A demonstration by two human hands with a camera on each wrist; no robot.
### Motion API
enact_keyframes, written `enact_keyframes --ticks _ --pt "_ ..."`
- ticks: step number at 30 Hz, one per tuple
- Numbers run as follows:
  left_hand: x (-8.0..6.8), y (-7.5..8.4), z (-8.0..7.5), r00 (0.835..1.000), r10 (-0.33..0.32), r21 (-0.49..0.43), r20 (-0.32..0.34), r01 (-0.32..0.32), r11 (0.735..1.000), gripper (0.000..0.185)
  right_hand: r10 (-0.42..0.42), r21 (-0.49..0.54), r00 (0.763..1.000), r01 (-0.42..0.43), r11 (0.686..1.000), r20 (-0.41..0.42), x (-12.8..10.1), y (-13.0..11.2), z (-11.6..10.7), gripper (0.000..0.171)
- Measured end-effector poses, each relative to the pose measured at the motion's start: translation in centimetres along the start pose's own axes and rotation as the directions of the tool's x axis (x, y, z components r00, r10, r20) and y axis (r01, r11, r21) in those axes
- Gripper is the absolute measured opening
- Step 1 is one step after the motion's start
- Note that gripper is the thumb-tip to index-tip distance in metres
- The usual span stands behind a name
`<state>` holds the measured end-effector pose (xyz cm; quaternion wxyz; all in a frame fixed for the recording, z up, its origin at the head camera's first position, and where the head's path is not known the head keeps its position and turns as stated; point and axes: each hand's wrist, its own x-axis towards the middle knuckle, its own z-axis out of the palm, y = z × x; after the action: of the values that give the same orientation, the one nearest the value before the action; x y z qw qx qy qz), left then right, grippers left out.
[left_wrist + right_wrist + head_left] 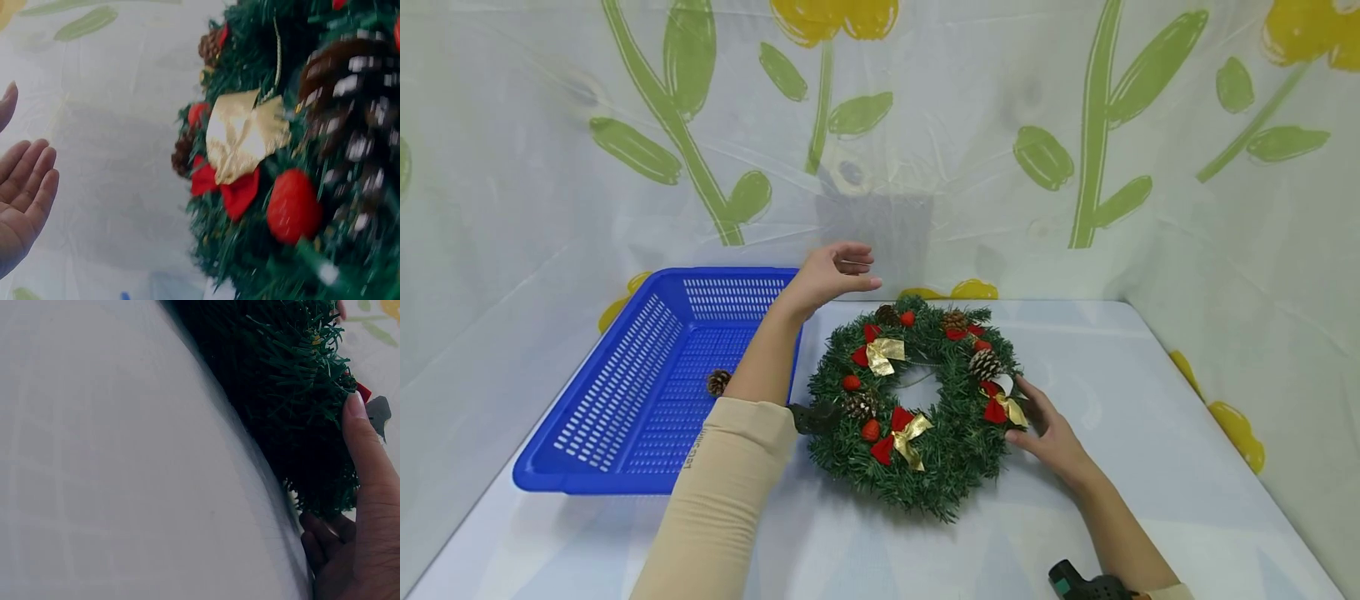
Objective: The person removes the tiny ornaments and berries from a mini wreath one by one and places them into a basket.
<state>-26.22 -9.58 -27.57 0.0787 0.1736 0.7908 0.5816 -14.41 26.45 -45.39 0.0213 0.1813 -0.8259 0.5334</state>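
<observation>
Wreath [917,404] lies flat near the middle of the white table [1187,433] in the head view, a ring of green needles dressed with red and gold bows, pine cones and small red berries. At its 3 o'clock edge the right hand [1051,432] rests against the needles, fingers fairly straight and touching the rim beside a red and gold bow [1003,407]. The left hand [831,275] hovers in the air beyond the wreath's 11 o'clock side, fingers loosely relaxed and holding nothing, its beige sleeve [722,500] crossing the near corner of a blue basket [625,400]. That basket sits at the wreath's 9 o'clock, and one loose pine cone [718,382] lies inside it.

From the left wrist view, the left hand [22,200] shows at 9 o'clock in the frame, palm up, fingers straight and close together, empty and well apart from the wreath [250,250]. A gold bow [240,140] over a red one, a red berry [292,206] and a blurred frosted pine cone [350,94] fill the 3 o'clock side.

From the right wrist view, the right hand [362,531] lies at 4 o'clock, one straight finger pressed against the wreath's [281,394] outer needles and other fingers tucked under its rim where it meets the table [112,456].
</observation>
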Motion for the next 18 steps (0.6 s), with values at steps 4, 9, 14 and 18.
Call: enact_keyframes --ticks 4,9,14,18 --pt "0.3 -0.2 1.2 1.000 0.012 -0.029 0.001 -0.012 1.000 0.059 0.006 0.008 1.000 -0.006 1.000 0.000 0.0 0.0 0.0 0.081" --pt "0.7 -0.4 2.8 0.999 0.032 -0.064 -0.002 -0.032 0.997 0.057 0.009 0.015 1.000 -0.009 1.000 0.004 0.0 0.1 -0.1 0.081" --pt "1.2 -0.6 4.4 1.000 0.027 -0.070 0.007 -0.027 0.997 0.056 -0.005 0.029 1.000 0.005 1.000 0.009 0.0 0.1 -0.1 0.081" --pt "1.4 -0.9 5.5 1.000 0.026 -0.116 0.017 -0.023 0.993 0.055 -0.008 0.037 1.000 0.007 0.999 0.007 0.0 0.0 0.0 0.081"
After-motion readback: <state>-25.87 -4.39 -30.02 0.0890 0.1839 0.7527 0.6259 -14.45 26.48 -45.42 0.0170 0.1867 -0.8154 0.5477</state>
